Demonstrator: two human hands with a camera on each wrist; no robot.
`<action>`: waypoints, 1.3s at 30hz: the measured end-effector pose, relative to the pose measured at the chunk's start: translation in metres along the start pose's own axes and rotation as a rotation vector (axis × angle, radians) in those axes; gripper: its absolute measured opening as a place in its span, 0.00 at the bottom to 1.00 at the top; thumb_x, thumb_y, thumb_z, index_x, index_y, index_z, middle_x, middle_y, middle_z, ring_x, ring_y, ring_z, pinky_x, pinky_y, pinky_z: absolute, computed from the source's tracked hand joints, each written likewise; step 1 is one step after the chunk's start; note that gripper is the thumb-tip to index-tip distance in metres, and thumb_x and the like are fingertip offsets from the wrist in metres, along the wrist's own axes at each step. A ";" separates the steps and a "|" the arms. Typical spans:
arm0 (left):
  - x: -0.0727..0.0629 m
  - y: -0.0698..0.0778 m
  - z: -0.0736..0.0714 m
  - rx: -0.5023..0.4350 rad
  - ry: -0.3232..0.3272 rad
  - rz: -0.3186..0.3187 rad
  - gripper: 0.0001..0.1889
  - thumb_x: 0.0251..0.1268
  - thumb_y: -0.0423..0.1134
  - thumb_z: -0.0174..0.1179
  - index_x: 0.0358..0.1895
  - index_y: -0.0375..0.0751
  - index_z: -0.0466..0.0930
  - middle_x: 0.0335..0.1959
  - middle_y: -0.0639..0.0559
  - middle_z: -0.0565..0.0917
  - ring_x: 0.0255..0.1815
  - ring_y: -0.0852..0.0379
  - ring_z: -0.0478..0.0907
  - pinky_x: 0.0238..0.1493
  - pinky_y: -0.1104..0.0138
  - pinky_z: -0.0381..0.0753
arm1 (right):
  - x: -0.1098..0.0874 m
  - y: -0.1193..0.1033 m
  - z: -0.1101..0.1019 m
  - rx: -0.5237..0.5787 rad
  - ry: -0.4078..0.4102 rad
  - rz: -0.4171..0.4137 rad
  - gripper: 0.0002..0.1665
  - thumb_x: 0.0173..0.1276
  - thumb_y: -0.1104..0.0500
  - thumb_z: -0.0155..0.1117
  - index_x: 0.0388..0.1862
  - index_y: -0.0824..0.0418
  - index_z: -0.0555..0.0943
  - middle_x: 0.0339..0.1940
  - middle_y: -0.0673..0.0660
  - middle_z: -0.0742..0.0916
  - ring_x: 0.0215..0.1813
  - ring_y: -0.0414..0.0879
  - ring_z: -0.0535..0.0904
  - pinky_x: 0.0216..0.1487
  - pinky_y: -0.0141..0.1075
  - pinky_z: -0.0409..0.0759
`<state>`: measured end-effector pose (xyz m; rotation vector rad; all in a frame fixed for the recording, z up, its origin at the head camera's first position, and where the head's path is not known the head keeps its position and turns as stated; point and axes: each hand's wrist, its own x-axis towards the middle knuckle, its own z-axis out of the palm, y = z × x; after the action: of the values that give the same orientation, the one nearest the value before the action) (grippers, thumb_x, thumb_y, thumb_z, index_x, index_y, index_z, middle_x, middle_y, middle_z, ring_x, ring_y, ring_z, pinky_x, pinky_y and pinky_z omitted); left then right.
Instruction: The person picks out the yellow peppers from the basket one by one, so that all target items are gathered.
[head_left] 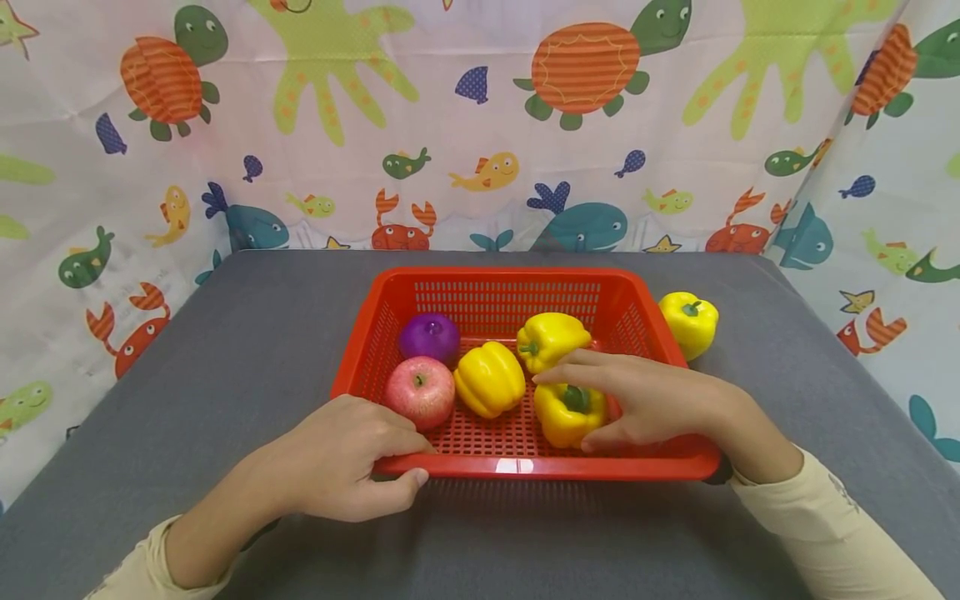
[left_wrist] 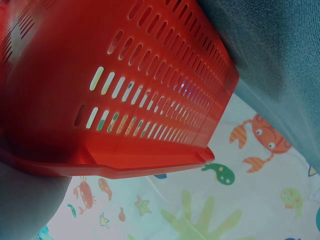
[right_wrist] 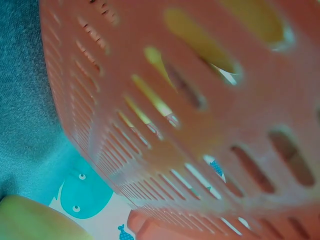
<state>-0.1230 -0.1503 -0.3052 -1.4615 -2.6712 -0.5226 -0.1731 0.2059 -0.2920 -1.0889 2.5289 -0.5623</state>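
A red slotted plastic basket sits on the grey table. My left hand grips its near rim at the left, fingers over the edge and thumb outside. Over the near right part of the basket, my right hand arches loosely above a yellow bell pepper, fingertips at its far side and thumb at its near right. Two more yellow peppers, one in the middle and one farther back, lie inside. A pinkish-red apple and a purple round onion-like thing are at the left.
Another yellow bell pepper stands on the grey table, outside the basket's right wall. It shows at the right wrist view's lower corner too. A white curtain printed with sea animals hangs along the table's back and sides.
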 end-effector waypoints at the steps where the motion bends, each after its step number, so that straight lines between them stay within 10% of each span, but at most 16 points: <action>1: 0.000 0.000 0.000 0.000 0.000 0.001 0.02 0.56 0.48 0.64 0.32 0.63 0.82 0.21 0.75 0.68 0.21 0.74 0.65 0.22 0.74 0.66 | 0.000 0.000 0.000 -0.001 0.000 0.000 0.45 0.58 0.49 0.77 0.74 0.39 0.69 0.73 0.44 0.69 0.71 0.48 0.66 0.63 0.55 0.72; 39: -0.001 0.000 0.000 0.020 0.014 0.016 0.07 0.57 0.48 0.63 0.27 0.65 0.75 0.19 0.74 0.64 0.20 0.74 0.62 0.22 0.74 0.63 | -0.014 -0.002 -0.015 0.048 0.037 0.002 0.47 0.55 0.51 0.79 0.71 0.28 0.68 0.69 0.39 0.72 0.70 0.43 0.64 0.58 0.47 0.78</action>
<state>-0.1224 -0.1512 -0.3051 -1.4673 -2.6440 -0.5016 -0.1691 0.2188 -0.2763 -1.0683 2.5341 -0.6444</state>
